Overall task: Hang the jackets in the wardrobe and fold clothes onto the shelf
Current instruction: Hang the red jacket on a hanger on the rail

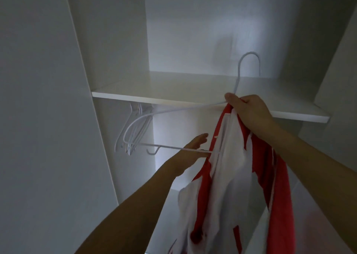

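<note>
At centre right of the frame, a soft red-and-white fabric jacket point(231, 172) is pinched with a thin white wire hanger point(193, 107) by the right hand point(249, 112). The left hand point(191, 153), fingers spread, touches the hanger's lower bar. Being limp and light, the jacket is best held at the collar.

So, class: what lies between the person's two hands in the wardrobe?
In the head view, the red and white jacket and the white hanger span from the right hand down to the left hand, which touches the hanger's lower bar.
</note>
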Motion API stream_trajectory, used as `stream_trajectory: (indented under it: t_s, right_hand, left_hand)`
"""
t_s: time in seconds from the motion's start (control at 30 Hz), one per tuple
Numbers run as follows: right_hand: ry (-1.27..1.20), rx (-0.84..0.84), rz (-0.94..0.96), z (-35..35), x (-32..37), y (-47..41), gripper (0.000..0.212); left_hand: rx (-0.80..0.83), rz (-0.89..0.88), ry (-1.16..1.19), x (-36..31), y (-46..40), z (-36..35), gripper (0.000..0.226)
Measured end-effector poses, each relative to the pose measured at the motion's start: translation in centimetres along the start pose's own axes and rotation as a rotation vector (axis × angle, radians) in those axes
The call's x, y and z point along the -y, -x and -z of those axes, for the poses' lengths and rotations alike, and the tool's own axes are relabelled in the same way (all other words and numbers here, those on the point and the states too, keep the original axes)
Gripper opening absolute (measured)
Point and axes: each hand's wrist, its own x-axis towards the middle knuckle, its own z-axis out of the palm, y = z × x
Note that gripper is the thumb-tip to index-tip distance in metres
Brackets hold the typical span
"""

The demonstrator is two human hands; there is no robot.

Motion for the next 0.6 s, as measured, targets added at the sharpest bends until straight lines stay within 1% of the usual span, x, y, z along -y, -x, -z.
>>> stream_trajectory:
  t_s: [0.07,0.1,0.2,0.23,0.33,0.37,0.4,0.47,0.53,0.6]
  right_hand:
    - [-0.039,0.021,0.001,1.1,0.0,0.1,0.067]
    - [-0.047,0.022,0.0,1.8,-0.1,0.1,0.061]
    - [-0.079,0.009,-0.012,3.9,-0.7,0.0,0.056]
    - [-0.09,0.011,-0.019,4.4,-1.0,-0.1,0.056]
    - [-0.088,0.049,-0.01,4.9,-1.6,-0.1,0.061]
    - [-0.093,0.057,0.004,4.9,-1.8,-0.1,0.065]
    - [-0.098,0.062,0.019,4.9,-2.0,0.0,0.068]
    - [-0.123,0.064,0.044,5.0,-2.3,0.1,0.069]
    - [-0.154,0.067,0.058,5.4,-2.8,0.2,0.068]
    - [-0.164,0.065,0.059,5.8,-3.3,0.3,0.067]
  left_hand:
    - [0.107,-0.036,-0.035,-1.5,-1.1,-1.0,0.027]
    - [0.149,-0.039,-0.037,-1.8,-1.4,-1.3,0.018]
    - [0.222,-0.02,0.01,-1.9,-1.5,-1.9,0.008]
    - [0.221,-0.026,0.007,-1.9,-1.5,-2.2,0.008]
    - [0.233,-0.006,0.004,-3.1,-1.8,-3.5,0.056]
    - [0.264,-0.001,-0.001,-3.7,-2.2,-4.0,0.063]
    - [0.3,0.003,-0.025,-4.2,-2.6,-4.4,0.061]
    - [0.326,0.021,-0.13,-4.9,-3.0,-4.6,0.046]
    - [0.308,0.039,-0.168,-4.5,-3.1,-4.2,0.035]
    - [0.248,0.075,-0.156,-3.8,-2.9,-3.6,0.034]
